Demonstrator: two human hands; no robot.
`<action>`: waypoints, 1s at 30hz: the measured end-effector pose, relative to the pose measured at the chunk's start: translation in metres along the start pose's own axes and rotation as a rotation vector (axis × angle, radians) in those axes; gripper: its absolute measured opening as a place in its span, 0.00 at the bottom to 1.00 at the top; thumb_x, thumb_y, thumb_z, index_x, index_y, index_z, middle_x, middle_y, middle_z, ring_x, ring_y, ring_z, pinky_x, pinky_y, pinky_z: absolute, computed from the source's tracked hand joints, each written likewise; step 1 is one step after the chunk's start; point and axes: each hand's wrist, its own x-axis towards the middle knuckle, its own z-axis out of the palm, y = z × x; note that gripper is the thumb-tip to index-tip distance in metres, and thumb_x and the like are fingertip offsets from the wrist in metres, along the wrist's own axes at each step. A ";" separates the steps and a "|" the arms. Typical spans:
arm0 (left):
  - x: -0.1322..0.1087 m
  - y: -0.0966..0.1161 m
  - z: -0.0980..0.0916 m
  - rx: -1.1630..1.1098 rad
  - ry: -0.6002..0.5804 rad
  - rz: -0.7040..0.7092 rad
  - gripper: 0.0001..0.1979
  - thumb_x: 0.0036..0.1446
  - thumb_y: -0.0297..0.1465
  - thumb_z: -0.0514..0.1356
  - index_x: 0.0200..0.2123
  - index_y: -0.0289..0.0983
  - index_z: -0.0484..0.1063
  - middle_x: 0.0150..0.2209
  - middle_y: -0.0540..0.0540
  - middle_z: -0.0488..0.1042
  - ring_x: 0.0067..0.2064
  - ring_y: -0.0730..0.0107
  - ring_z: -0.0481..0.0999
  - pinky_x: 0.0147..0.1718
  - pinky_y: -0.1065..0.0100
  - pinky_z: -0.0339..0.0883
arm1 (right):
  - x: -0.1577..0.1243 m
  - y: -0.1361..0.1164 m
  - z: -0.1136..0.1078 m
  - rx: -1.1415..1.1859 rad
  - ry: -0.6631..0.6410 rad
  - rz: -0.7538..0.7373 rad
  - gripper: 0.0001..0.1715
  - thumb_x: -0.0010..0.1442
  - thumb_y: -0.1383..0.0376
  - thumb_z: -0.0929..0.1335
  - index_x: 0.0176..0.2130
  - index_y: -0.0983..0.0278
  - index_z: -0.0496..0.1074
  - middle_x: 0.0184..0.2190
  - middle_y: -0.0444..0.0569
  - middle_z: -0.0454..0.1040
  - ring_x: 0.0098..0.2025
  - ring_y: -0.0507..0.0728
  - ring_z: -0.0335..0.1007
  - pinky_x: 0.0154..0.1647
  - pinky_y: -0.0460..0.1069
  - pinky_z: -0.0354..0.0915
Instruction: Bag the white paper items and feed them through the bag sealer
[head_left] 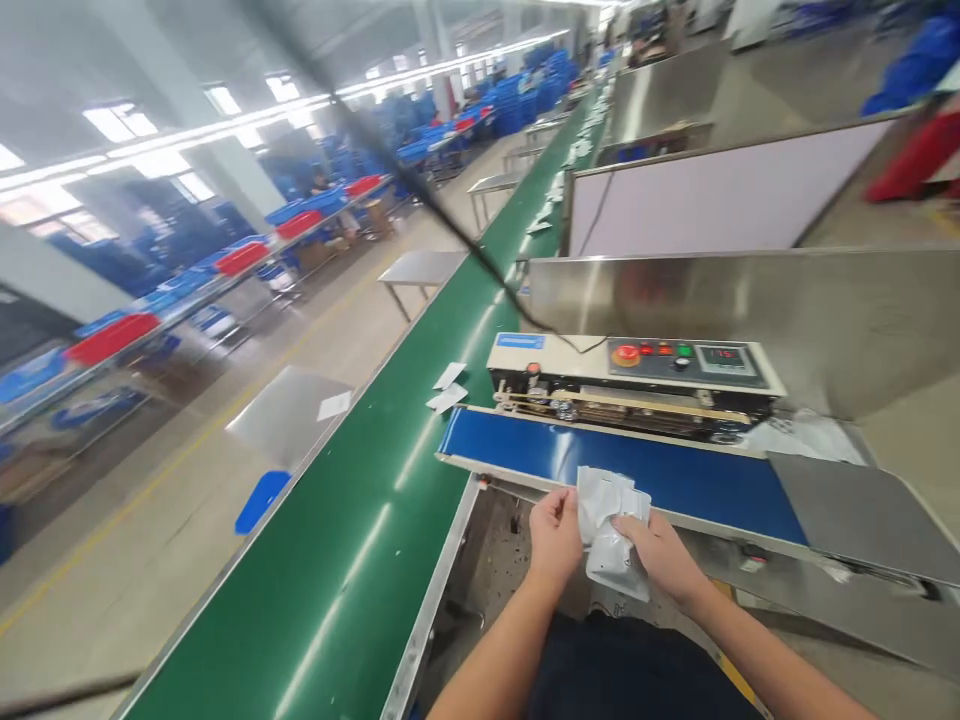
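In front of my body, at the near edge of the sealing machine's blue belt (525, 450), I hold white-silver pouches (615, 570). At least two seem to overlap; the exact number is unclear. My right hand (664, 560) is closed on them from the right, its thumb lying across the front. On the other side, my left hand (555, 540) is closed in a pinch at the left edge of the pouches. Behind the belt stands the band sealer (555, 355), with a red button, lit indicators and a red digital display.
A long green conveyor (360, 550) runs past on the left, with white packets (448, 398) on it. More pouches (806, 437) lie at the sealer's right end. A metal side table (281, 415) adjoins the conveyor. A dark cable (450, 225) crosses the view.
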 end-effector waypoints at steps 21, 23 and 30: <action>0.076 0.006 0.128 0.082 -0.521 0.046 0.35 0.65 0.64 0.61 0.38 0.35 0.81 0.32 0.44 0.79 0.32 0.65 0.72 0.34 0.66 0.68 | -0.005 -0.004 -0.126 0.114 0.482 -0.025 0.35 0.48 0.36 0.79 0.32 0.65 0.81 0.28 0.49 0.78 0.29 0.57 0.67 0.29 0.50 0.66; 0.067 0.000 0.150 0.076 -0.535 0.050 0.33 0.66 0.62 0.62 0.39 0.36 0.82 0.34 0.43 0.81 0.34 0.64 0.73 0.36 0.66 0.69 | -0.005 -0.007 -0.142 0.046 0.433 -0.088 0.35 0.52 0.34 0.77 0.29 0.63 0.77 0.25 0.47 0.74 0.29 0.57 0.66 0.30 0.50 0.65; 0.072 -0.032 0.237 0.159 -0.310 -0.096 0.29 0.59 0.59 0.68 0.31 0.37 0.85 0.30 0.42 0.82 0.34 0.57 0.78 0.36 0.61 0.74 | 0.023 0.002 -0.238 -0.154 0.514 0.182 0.23 0.52 0.44 0.72 0.24 0.60 0.73 0.25 0.49 0.75 0.31 0.60 0.69 0.31 0.51 0.63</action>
